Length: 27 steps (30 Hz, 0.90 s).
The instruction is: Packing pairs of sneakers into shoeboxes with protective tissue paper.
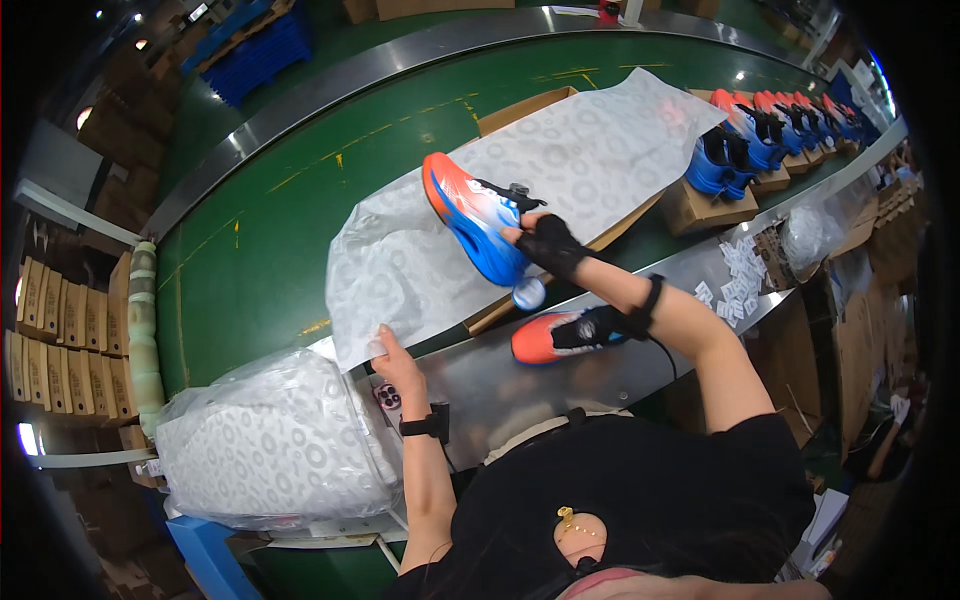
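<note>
My right hand (pixel 548 243), in a black fingerless glove, grips an orange, white and blue sneaker (pixel 475 220) near its heel. The sneaker is held over a patterned white sheet of tissue paper (pixel 590 150). That sheet lies across an open cardboard box (pixel 525 108), with only parts of the box's edges showing. My left hand (pixel 398 362) pinches the near left corner of the tissue paper. Close below the held shoe is a small round whitish disc (pixel 528 292); whether it is attached cannot be made out. Another sneaker (pixel 562 337) lies on the metal ledge, partly behind my right forearm.
A plastic-wrapped stack of tissue paper (pixel 270 440) sits at the near left, with a phone (pixel 387 396) beside it. Sneakers on boxes (pixel 715 205) line the right of the green belt (pixel 270 245). Small white tags (pixel 740 275) are scattered on the metal ledge (pixel 640 365).
</note>
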Motion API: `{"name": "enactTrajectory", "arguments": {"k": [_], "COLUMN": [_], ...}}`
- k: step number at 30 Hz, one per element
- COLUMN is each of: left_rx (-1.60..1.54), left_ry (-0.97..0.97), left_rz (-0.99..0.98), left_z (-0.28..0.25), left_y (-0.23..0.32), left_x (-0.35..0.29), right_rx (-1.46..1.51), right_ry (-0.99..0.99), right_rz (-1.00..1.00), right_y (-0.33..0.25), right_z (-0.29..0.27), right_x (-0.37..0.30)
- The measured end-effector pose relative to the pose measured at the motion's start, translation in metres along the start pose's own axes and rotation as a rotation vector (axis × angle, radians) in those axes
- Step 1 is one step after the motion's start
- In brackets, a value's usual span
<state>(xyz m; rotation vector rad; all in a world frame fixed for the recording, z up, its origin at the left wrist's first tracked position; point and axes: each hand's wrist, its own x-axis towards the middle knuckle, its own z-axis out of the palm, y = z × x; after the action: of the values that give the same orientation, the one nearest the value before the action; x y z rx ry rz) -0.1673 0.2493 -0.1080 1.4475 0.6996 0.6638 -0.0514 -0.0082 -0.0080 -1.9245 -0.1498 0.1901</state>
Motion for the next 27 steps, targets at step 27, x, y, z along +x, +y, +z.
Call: {"name": "enactTrajectory", "arguments": {"k": [27], "left_rx": [1.239], "left_ry": [-1.065], "left_rz": [1.017], "left_z": [0.139], "left_y": [0.062], "left_x": [0.039], "right_rx": [-0.916], "right_ry": [-0.124], "right_rz": [-0.333], "right_y": [0.046], "right_z": [-0.071], "right_x": [-0.160]}}
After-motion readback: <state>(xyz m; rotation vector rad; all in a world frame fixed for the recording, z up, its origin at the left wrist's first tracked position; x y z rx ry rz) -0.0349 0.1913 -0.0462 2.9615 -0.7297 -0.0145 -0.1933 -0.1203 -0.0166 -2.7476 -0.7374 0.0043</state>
